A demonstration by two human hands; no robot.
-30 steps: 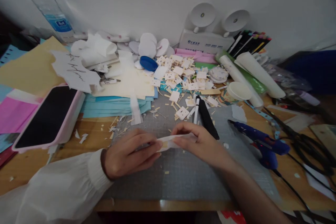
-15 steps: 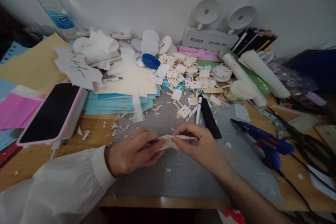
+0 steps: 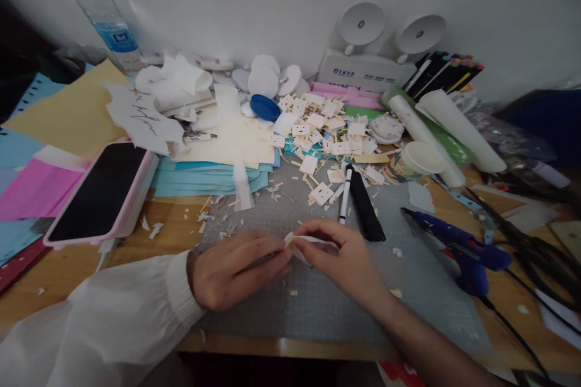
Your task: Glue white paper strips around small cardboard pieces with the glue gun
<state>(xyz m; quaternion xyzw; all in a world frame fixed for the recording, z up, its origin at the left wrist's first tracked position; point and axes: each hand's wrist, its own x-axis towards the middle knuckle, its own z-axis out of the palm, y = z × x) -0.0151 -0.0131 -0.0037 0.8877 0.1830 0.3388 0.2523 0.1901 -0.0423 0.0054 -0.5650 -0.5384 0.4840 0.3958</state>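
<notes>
Low over the grey cutting mat (image 3: 254, 320), my two hands meet at a thin white piece (image 3: 303, 255) that looks like paper or soft sheet. My right hand (image 3: 340, 254) pinches it between thumb and fingers, and much of it is hidden inside that hand. From the other side, the fingertips of my left hand (image 3: 242, 269) are closed on its left edge. Just beyond my right hand lie a white pen (image 3: 345, 193) and a black pouch-like item (image 3: 367, 205). A small white square with a drawn face (image 3: 322, 193) rests farther back.
Many small white squares with sticks pile up behind the mat. Right: a blue glue gun (image 3: 454, 248), black scissors (image 3: 531, 248) and a paper cup (image 3: 415, 161). Left: a phone (image 3: 97, 193), coloured paper (image 3: 209, 178) and a plastic bottle (image 3: 113, 33).
My left hand has moved closer to my right, and the white piece stretched between them now shows less. The whole view has shifted slightly.
</notes>
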